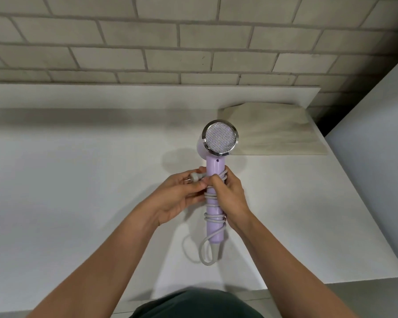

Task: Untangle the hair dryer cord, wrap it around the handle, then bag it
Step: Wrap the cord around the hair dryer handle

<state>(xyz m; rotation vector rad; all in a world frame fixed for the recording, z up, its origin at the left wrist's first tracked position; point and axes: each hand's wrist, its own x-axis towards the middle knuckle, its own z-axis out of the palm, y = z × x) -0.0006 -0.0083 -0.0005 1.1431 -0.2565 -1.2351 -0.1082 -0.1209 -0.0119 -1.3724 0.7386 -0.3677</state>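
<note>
The plug [34,177] end of the cord [213,198] is pinched in the left hand [179,193], just left of the handle. The lilac hair dryer [214,180] is held upright above the white desk [78,180], cord coiled around its handle, which is gripped by the right hand [230,193]. A beige bag [276,131] lies flat behind, to the right.

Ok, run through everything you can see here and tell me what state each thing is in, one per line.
Hair dryer: held upright above the table, mesh end facing the camera.
Cord: coiled around the handle, one slack loop hanging below.
Plug: free, at the left hand.
Left hand: pinching the cord's plug end.
Right hand: closed on the wrapped handle.
Paper bag: lying flat on the table.
</note>
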